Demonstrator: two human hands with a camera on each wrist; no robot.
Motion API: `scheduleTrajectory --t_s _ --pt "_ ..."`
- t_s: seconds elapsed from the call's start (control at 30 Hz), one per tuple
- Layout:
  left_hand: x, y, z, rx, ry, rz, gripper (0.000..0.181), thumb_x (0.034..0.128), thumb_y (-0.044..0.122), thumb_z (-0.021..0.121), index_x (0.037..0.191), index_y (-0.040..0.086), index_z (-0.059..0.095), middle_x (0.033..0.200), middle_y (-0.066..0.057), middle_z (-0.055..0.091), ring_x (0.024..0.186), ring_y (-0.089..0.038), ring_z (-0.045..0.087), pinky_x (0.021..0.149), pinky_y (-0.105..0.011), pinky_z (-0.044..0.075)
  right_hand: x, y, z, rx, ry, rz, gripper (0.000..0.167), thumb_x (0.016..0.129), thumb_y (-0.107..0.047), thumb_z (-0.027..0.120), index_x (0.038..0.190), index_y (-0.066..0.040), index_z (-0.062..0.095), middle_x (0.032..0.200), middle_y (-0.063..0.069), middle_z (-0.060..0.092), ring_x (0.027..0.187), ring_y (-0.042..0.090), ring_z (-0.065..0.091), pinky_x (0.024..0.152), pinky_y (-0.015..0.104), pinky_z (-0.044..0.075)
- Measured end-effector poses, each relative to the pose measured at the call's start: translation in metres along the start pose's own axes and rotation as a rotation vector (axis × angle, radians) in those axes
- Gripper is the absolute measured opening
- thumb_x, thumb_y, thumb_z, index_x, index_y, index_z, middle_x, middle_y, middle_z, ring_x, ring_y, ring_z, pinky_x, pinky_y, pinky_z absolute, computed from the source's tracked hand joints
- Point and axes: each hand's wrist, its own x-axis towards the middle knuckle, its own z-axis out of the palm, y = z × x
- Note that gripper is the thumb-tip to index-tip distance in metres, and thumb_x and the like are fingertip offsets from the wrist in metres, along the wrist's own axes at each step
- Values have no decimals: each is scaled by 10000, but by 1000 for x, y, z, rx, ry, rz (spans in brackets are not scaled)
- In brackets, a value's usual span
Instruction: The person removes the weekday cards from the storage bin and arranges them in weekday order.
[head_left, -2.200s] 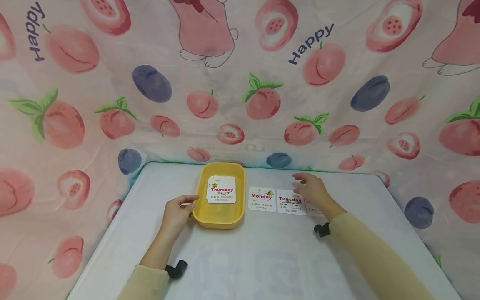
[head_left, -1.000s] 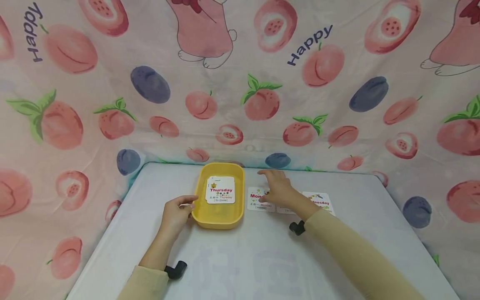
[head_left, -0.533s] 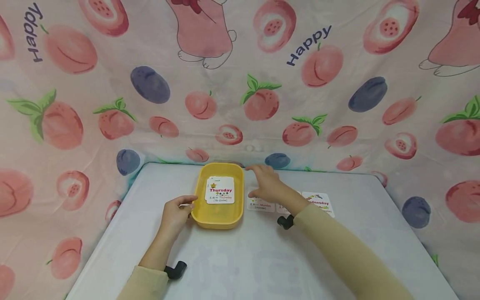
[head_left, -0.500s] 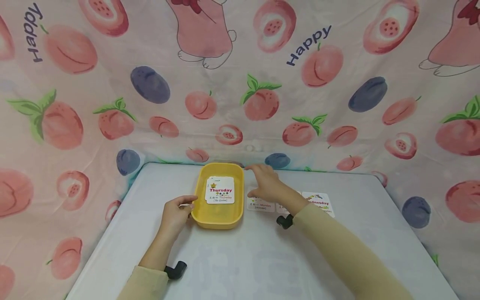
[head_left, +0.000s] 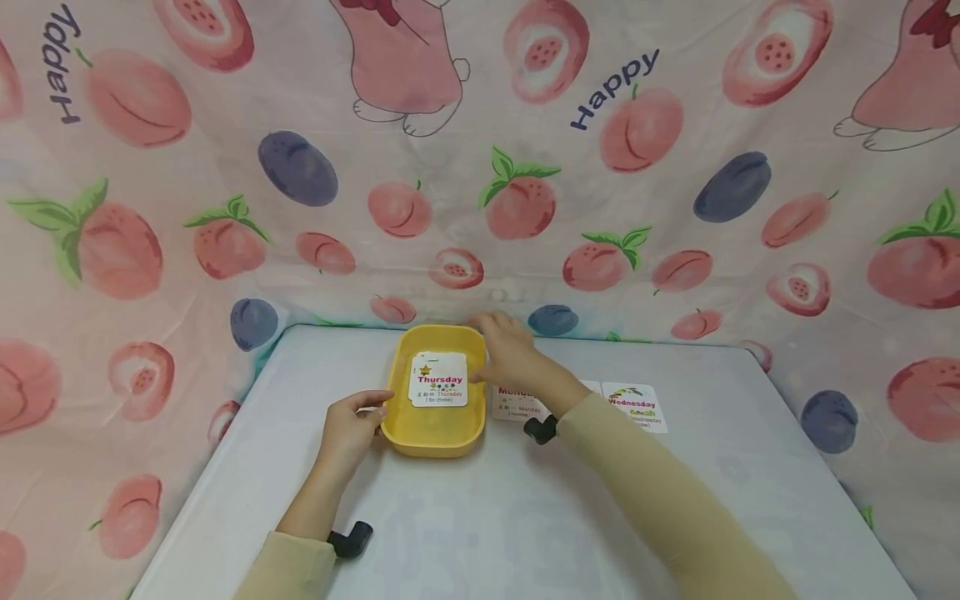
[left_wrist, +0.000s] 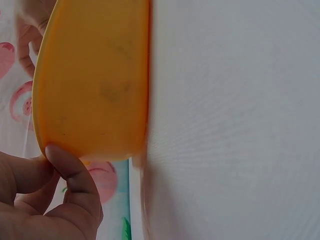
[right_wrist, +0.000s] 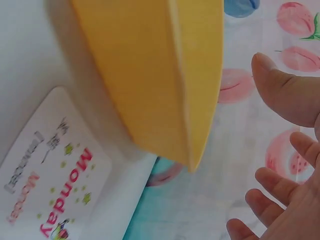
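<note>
A yellow tray (head_left: 435,435) stands on the table, with a white "Thursday" card (head_left: 441,392) lying in it on top of at least one other card. My left hand (head_left: 351,433) pinches the tray's left rim between thumb and finger; the left wrist view shows the fingers (left_wrist: 75,172) at the yellow wall (left_wrist: 95,85). Over the tray's right rim hovers my right hand (head_left: 510,350), its fingers spread and holding nothing. In the right wrist view that hand (right_wrist: 285,170) is apart from the tray (right_wrist: 145,75). The "Monday" card (head_left: 517,407) is partly hidden below it.
Right of the "Monday" card, a card is mostly covered by my right wrist, and the "Wednesday" card (head_left: 634,407) lies beyond it. The white table (head_left: 450,533) ends at a fruit-printed cloth (head_left: 465,167) behind.
My right hand has moved left from above the cards to the tray's right rim, uncovering the "Wednesday" card. My left hand has stayed at the tray's left rim.
</note>
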Motion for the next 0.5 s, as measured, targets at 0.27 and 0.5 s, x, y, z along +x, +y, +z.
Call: scheduleTrajectory --t_s 0.27,0.5 --pt "0 -1 -1 -2 -3 -4 310 1049 26 614 1328 64 745 1402 -160 665 897 -184 623 699 -226 549 15 -16 11 14 7 31 1029 813 -340 964 1628 -273 339 1655 106 382 1484 380 335 1235 672 307" --pt "0 0 -1 2 -3 2 305 1050 32 616 1319 75 751 1398 -155 672 899 -192 628 702 -227 549 27 -23 22 31 5 76 1048 793 -393 970 1622 -275 339 1659 100 386 1472 377 347 1236 685 308"
